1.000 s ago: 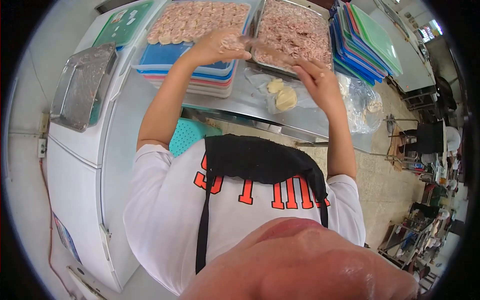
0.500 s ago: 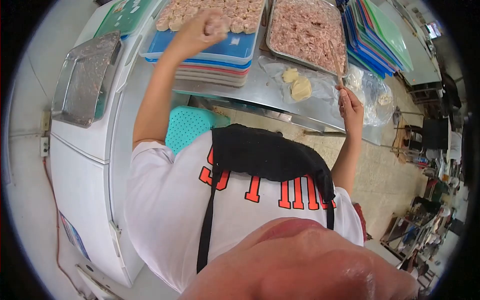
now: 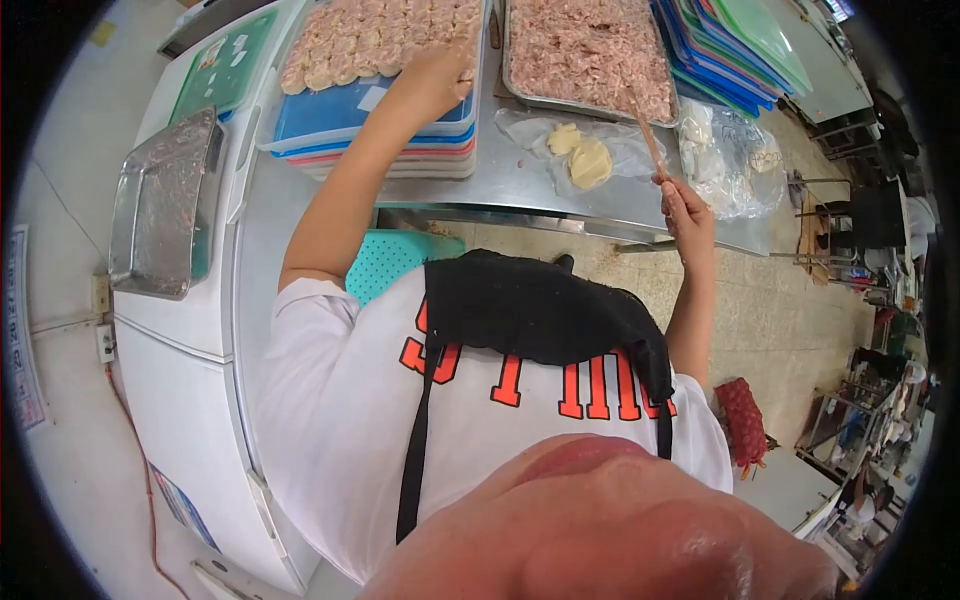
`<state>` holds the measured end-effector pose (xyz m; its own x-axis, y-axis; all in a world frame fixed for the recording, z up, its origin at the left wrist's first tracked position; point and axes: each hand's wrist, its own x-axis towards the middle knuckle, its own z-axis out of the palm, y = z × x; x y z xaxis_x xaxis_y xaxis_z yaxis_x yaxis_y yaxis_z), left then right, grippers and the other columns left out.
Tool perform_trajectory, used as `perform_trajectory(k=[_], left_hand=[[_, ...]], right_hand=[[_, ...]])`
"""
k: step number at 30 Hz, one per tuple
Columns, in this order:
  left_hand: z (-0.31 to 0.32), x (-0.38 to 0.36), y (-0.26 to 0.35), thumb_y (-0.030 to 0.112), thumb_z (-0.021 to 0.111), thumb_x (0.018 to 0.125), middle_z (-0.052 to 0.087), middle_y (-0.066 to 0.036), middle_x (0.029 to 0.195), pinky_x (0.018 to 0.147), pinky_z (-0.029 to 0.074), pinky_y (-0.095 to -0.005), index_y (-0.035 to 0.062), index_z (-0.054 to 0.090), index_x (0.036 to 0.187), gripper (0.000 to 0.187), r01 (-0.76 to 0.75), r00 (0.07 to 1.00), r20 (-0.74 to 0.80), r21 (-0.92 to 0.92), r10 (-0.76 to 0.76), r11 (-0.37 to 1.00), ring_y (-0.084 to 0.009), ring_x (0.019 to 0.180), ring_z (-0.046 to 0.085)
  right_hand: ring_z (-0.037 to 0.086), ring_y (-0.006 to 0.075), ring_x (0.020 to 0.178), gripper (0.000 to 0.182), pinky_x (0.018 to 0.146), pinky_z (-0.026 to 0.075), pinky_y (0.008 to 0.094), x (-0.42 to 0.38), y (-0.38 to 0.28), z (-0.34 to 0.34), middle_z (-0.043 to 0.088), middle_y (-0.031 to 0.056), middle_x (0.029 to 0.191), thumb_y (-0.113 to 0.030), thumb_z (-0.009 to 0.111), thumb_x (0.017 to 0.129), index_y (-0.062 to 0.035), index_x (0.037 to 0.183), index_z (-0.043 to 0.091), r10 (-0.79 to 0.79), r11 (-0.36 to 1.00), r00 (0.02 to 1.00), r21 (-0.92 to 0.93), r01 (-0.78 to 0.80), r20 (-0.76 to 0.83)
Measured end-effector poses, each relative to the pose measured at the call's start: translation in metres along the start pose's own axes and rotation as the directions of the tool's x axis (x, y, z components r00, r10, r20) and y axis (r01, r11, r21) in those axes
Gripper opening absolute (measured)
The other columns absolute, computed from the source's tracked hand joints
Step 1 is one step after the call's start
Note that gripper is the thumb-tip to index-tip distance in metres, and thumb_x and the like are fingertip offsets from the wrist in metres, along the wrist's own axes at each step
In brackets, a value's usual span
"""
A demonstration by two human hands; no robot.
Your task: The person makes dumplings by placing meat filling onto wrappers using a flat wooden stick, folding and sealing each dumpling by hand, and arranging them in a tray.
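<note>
Thin, brown stick is held in right grip; left grip, state indiscernible, is positioned at pale, round dumplings.

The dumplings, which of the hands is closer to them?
Left. The left hand is right at the near edge of the dumplings; the right hand is well off to their right, holding a stick.

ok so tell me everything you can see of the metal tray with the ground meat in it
The metal tray is shallow and silvery, with rounded near corners and a thin rim. Pinkish, coarse ground meat fills it. It lies flat over the steel table, its far edge outside the picture. A thin spatula in the right hand reaches over its near rim; tip contact is unclear.
</note>
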<state>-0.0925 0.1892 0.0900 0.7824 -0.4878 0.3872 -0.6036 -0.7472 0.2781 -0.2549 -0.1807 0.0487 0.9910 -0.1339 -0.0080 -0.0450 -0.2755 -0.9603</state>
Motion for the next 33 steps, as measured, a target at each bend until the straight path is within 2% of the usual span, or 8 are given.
perform_trajectory(k=[4,9,18,22,25,27,31,33], left_hand=[[-0.015,-0.005,0.002,0.014,0.067,0.077,0.062,-0.023,0.096,0.079,0.047,-0.0473,0.0018,0.044,0.130,0.059,-0.103,0.992,-0.084,-0.158,0.091,0.982,-0.0429,0.090,0.059],[-0.023,-0.008,-0.004,0.008,0.057,0.079,0.062,-0.022,0.094,0.079,0.047,-0.0434,0.0078,0.032,0.144,0.070,0.187,0.973,0.161,-0.134,-0.165,0.973,-0.0396,0.090,0.059],[-0.021,-0.008,-0.015,0.006,0.052,0.080,0.060,-0.022,0.103,0.081,0.047,-0.0436,0.0101,0.038,0.141,0.063,0.090,0.994,-0.045,-0.169,-0.099,0.982,-0.0391,0.089,0.060],[-0.037,-0.008,0.014,0.007,0.055,0.078,0.057,-0.019,0.105,0.080,0.048,-0.0422,0.0111,0.044,0.138,0.061,0.190,0.982,0.032,-0.113,-0.188,0.975,-0.0339,0.085,0.061],[-0.040,-0.008,0.049,0.007,0.060,0.079,0.056,-0.015,0.103,0.073,0.050,-0.0372,0.0104,0.054,0.130,0.051,0.119,0.965,-0.227,-0.064,-0.131,0.991,-0.0248,0.082,0.061],[-0.036,-0.008,0.076,0.006,0.064,0.081,0.056,-0.014,0.106,0.068,0.051,-0.0307,0.0102,0.061,0.120,0.040,-0.007,0.934,-0.341,-0.324,-0.110,0.946,-0.0185,0.081,0.061],[0.011,-0.011,0.119,0.005,0.065,0.082,0.056,-0.012,0.107,0.068,0.051,-0.0282,0.0099,0.063,0.116,0.034,-0.196,0.924,-0.382,-0.470,0.001,0.861,-0.0169,0.083,0.061],[0.045,-0.012,0.130,0.001,0.064,0.081,0.057,-0.011,0.109,0.073,0.050,-0.0279,0.0040,0.063,0.111,0.030,-0.195,0.970,-0.232,-0.578,0.070,0.793,-0.0170,0.082,0.060]], right_hand=[[0.035,-0.0006,0.053,0.027,0.046,0.026,0.0172,0.012,-0.002,0.004,0.044,-0.0093,0.066,-0.029,0.058,0.095,-0.0085,0.108,0.069,-0.069,0.998,0.997,-0.004,0.070,0.020],[0.050,0.0072,0.068,0.029,0.060,0.042,0.0239,0.024,-0.016,0.012,0.059,-0.0009,0.074,-0.026,0.061,0.093,-0.0016,0.108,0.068,-0.105,0.988,0.986,-0.098,0.118,0.129],[0.054,0.0082,0.074,0.032,0.067,0.045,0.0250,0.025,-0.022,0.012,0.065,0.0020,0.087,-0.027,0.061,0.094,-0.0008,0.110,0.067,-0.039,0.992,0.974,-0.112,0.065,0.223],[0.056,0.0083,0.082,0.032,0.074,0.046,0.0247,0.026,-0.006,0.007,0.067,0.0028,0.093,-0.028,0.061,0.094,-0.0013,0.110,0.066,-0.101,0.988,0.961,-0.092,0.128,0.257],[0.047,0.0052,0.071,0.031,0.063,0.038,0.0219,0.029,0.000,0.002,0.055,-0.0023,0.080,-0.029,0.058,0.095,-0.0040,0.111,0.066,-0.110,0.987,0.963,-0.085,0.134,0.248],[0.036,0.0019,0.057,0.031,0.050,0.028,0.0198,0.039,0.005,-0.008,0.041,-0.0075,0.065,-0.031,0.052,0.098,-0.0066,0.112,0.066,0.032,0.999,0.962,-0.015,-0.029,0.271],[0.035,0.0023,0.056,0.033,0.049,0.028,0.0194,0.066,0.007,-0.032,0.041,-0.0078,0.065,-0.032,0.051,0.099,-0.0075,0.115,0.066,0.073,0.995,0.981,0.054,-0.084,0.181],[0.043,0.0049,0.058,0.036,0.053,0.036,0.0209,0.084,0.019,-0.049,0.049,-0.0049,0.068,-0.032,0.052,0.098,-0.0062,0.120,0.064,-0.054,0.976,0.998,-0.207,0.060,0.036]])
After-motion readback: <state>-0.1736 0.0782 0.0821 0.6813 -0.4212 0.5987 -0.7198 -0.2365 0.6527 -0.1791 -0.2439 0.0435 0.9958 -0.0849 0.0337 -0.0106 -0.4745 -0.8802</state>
